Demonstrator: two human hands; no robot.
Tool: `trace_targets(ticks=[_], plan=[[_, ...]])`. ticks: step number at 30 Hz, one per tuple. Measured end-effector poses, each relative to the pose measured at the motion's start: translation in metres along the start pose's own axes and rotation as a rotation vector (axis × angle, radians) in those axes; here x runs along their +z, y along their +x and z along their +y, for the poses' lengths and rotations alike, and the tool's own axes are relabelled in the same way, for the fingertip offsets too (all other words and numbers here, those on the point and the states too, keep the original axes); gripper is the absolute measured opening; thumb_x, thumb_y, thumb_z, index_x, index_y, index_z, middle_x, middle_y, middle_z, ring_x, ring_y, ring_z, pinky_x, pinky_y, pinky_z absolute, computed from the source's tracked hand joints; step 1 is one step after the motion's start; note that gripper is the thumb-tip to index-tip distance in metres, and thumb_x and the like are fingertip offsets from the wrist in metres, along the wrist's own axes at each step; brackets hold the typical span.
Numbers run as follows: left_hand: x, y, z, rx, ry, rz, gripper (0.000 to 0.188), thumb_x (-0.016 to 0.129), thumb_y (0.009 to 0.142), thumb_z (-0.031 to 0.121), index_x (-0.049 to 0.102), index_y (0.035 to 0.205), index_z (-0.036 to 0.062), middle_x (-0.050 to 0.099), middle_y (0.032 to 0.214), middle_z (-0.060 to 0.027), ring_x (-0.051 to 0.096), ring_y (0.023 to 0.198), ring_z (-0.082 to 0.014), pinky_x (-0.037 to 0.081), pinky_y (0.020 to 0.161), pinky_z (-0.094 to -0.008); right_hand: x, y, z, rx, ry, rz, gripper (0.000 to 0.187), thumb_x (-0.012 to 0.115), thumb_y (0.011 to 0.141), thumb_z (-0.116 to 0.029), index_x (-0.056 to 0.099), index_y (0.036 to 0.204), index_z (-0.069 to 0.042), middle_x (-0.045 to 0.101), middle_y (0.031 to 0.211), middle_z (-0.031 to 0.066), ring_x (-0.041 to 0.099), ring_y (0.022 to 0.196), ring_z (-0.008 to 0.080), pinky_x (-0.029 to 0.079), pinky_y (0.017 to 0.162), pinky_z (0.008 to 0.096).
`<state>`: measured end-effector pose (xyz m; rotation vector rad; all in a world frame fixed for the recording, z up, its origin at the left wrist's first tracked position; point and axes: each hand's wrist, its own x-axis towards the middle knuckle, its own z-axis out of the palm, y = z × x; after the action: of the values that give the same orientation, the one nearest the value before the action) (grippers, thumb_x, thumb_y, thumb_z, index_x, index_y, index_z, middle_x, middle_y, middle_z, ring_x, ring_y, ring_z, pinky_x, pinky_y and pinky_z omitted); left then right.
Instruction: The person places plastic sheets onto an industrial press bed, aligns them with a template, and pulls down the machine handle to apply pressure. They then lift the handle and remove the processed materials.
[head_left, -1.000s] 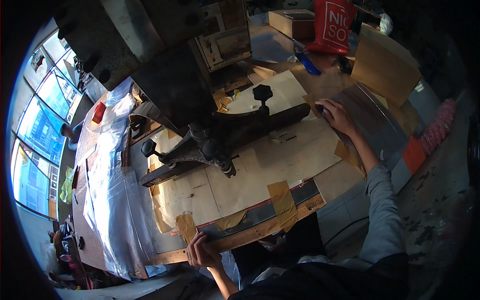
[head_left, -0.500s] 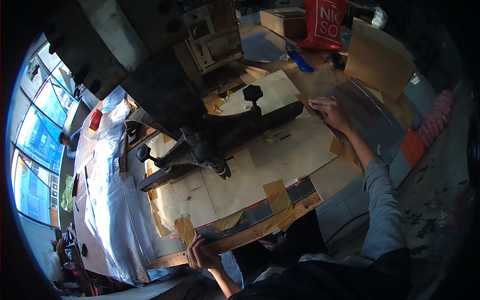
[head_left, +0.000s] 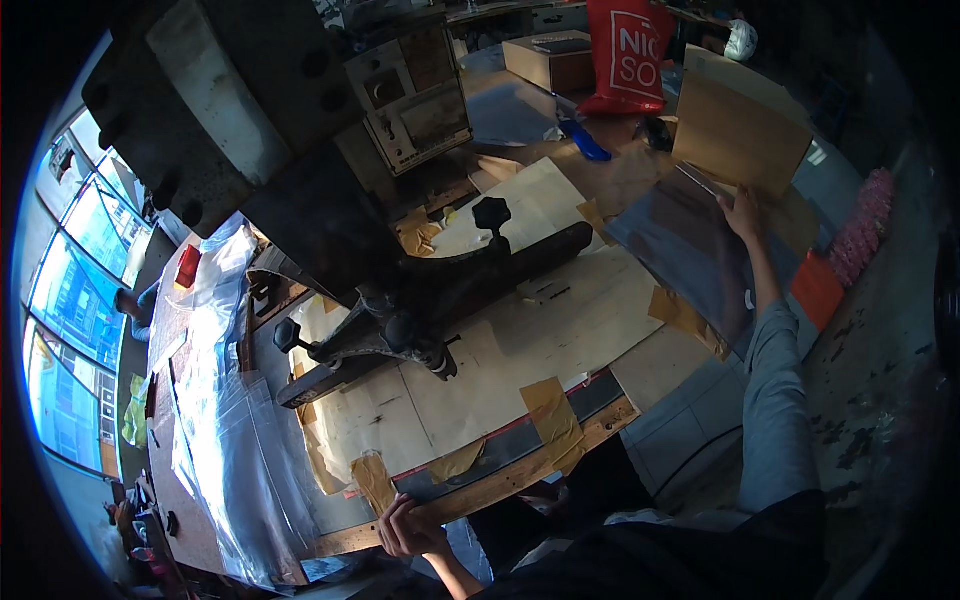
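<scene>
At the front edge of the press bed, my left hand (head_left: 408,527) has its fingers curled over the wooden edge strip (head_left: 500,487), beside a piece of brown tape (head_left: 373,482). My right hand (head_left: 743,217) reaches far out to the right, its fingers closed at the far edge of a clear plastic sheet (head_left: 682,235); the exact grip is small in view. Between my hands lies a pale, flat board (head_left: 480,370), taped along its rim. Over that board stands a dark metal press arm (head_left: 480,270) with black knobs (head_left: 492,213).
A cardboard box (head_left: 740,125) stands just beyond my right hand, with a red bag (head_left: 628,60) and a blue object (head_left: 585,140) farther left. Crumpled clear film (head_left: 225,400) covers the left side. The machine's heavy column (head_left: 240,90) overhangs the upper left. Another person's arm (head_left: 145,305) shows far left.
My right hand has moved away from the board's far right corner, rightward to the plastic sheet's far edge. My left hand stays at the wooden edge. The view has shifted slightly.
</scene>
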<state>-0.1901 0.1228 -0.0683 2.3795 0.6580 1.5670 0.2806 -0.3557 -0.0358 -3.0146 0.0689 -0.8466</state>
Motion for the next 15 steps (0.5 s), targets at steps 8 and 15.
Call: trace_targets(ticks=[8, 15], plan=[[0.002, -0.002, -0.002, -0.019, 0.018, -0.003, 0.033, 0.046, 0.085, 0.028, 0.061, 0.066, 0.0059, 0.064, 0.069, -0.0078, 0.064, 0.067, -0.0248, 0.048, 0.063, -0.0353, 0.018, -0.011, 0.016, 0.164, 0.126, -0.062, 0.044, 0.058, 0.086, -0.033, 0.055, 0.116, -0.002, 0.052, 0.121, 0.0191, 0.048, 0.114, 0.0368, 0.040, 0.093, 0.0513], [0.006, -0.003, -0.003, 0.003, -0.023, 0.009, 0.033, 0.047, 0.086, 0.028, 0.061, 0.066, 0.0058, 0.064, 0.069, -0.0081, 0.063, 0.066, -0.0252, 0.048, 0.063, -0.0356, 0.027, -0.015, 0.025, 0.144, 0.116, 0.231, 0.033, 0.062, 0.083, -0.028, 0.060, 0.108, -0.006, 0.054, 0.119, 0.0132, 0.048, 0.114, 0.0341, 0.038, 0.092, 0.0533]])
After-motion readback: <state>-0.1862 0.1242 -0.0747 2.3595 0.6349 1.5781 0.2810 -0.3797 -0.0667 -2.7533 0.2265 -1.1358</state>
